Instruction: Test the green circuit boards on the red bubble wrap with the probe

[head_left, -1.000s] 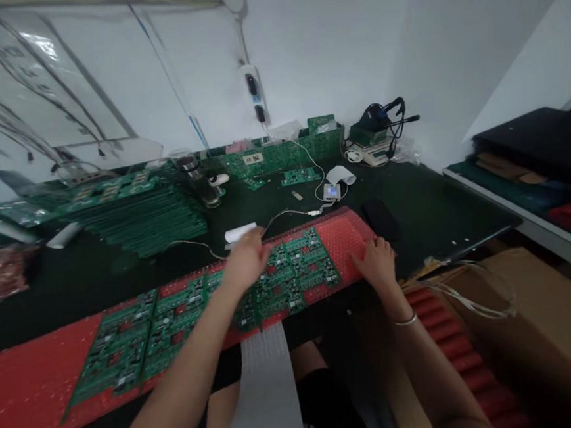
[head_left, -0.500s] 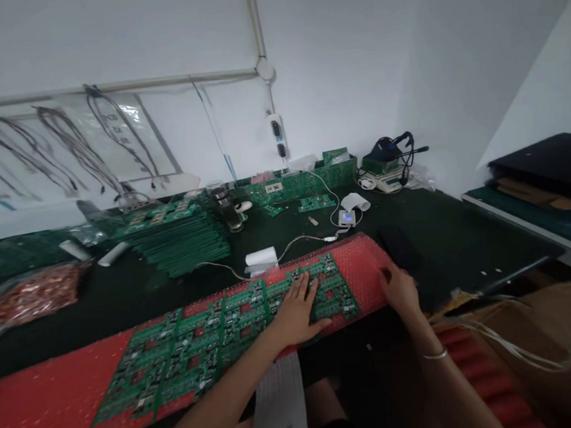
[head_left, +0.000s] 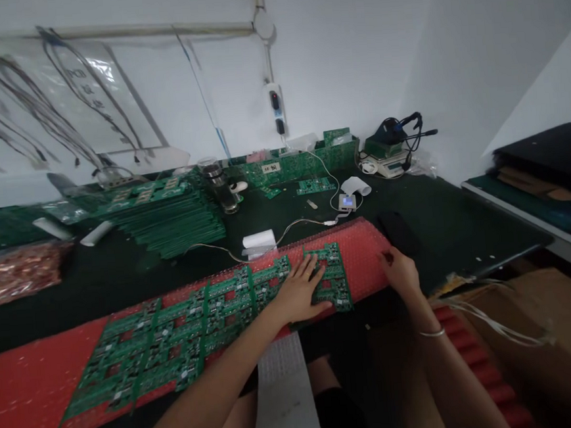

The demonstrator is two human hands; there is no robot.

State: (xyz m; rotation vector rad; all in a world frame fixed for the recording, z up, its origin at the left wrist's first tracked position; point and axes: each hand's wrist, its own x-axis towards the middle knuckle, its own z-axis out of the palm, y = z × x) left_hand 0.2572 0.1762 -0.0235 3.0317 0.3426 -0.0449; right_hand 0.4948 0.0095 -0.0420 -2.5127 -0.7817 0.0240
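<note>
The left hand [head_left: 302, 297] is flat and wide on green boards [head_left: 193, 328], which lie on red bubble wrap [head_left: 364, 264] from lower left to middle. The right hand [head_left: 403, 274] curls by the wrap's right end; can't tell if it grips.

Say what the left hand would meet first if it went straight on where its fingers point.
Likely the far part of the rightmost green circuit board, which the left hand seems to rest on; past its edge comes red bubble wrap. Depth is hard to judge.
</note>
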